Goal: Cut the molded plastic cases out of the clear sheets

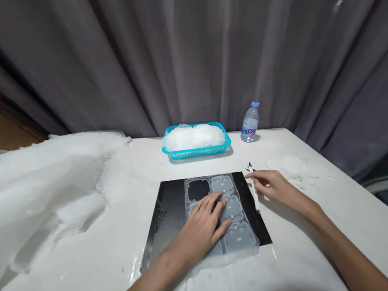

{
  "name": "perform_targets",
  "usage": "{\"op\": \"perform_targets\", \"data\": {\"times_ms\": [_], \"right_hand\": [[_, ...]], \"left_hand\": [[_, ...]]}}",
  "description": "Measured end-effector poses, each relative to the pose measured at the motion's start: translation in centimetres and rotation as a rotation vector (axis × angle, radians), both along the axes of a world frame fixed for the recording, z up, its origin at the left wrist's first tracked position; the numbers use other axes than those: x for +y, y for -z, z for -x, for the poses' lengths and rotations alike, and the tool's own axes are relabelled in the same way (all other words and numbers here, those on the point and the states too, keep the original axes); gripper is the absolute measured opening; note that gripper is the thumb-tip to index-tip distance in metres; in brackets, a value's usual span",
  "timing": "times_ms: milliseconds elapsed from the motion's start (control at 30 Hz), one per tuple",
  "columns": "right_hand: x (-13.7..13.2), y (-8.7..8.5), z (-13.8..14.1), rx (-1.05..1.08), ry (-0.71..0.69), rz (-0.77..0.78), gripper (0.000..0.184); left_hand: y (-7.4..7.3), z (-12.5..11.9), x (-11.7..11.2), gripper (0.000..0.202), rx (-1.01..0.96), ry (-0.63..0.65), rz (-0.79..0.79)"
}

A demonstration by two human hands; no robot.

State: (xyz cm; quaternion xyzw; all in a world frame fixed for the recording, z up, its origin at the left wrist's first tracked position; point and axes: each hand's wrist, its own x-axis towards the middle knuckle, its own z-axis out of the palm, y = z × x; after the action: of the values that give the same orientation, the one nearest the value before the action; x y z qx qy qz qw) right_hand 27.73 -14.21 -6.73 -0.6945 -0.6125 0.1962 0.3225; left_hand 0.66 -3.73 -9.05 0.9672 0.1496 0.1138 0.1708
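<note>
A black mat (168,216) lies on the white table in front of me. On it rests a translucent plastic sheet (238,232) of several rounded-rectangle pieces, with one cell at the top left showing black. My left hand (202,227) lies flat on the sheet, fingers spread and pressing it down. My right hand (273,184) hovers at the mat's right edge, thumb and forefinger pinched on a thin white strip (256,199) that runs along that edge.
A turquoise basket (198,152) heaped with clear plastic pieces stands behind the mat. A small water bottle (250,122) stands to its right. Crumpled clear plastic film (44,192) covers the table's left side. Grey curtains hang behind the table.
</note>
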Motion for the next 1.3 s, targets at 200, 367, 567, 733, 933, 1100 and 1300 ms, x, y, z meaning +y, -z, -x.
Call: {"op": "perform_targets", "data": {"times_ms": [200,367,567,733,933,1100,1300], "right_hand": [[-0.2,-0.1,0.8,0.013,-0.086,-0.172,0.019],[-0.1,0.3,2.4,0.019,-0.098,-0.114,0.045],[2.0,-0.3,3.2,0.206,-0.170,-0.102,0.041],[3.4,-0.3,3.3,0.283,-0.203,-0.028,0.015],[2.1,0.3,3.1,0.320,-0.256,0.013,0.016],[2.0,0.6,3.4,0.289,-0.268,-0.008,0.014],[2.3,0.7,4.1,0.216,-0.302,-0.028,0.016]], "left_hand": [[-0.9,-0.3,0.9,0.039,-0.021,0.040,0.093],[-0.4,-1.0,1.8,0.023,-0.117,-0.039,0.204],[0.5,-1.0,2.1,0.041,-0.139,-0.095,0.275],[0.9,-1.1,2.7,0.044,-0.101,-0.138,0.224],[1.2,-1.4,3.1,0.048,-0.087,-0.139,0.160],[1.0,-1.5,3.1,0.049,-0.072,-0.160,0.143],[0.5,-1.5,2.9,0.049,-0.030,-0.184,0.160]]}}
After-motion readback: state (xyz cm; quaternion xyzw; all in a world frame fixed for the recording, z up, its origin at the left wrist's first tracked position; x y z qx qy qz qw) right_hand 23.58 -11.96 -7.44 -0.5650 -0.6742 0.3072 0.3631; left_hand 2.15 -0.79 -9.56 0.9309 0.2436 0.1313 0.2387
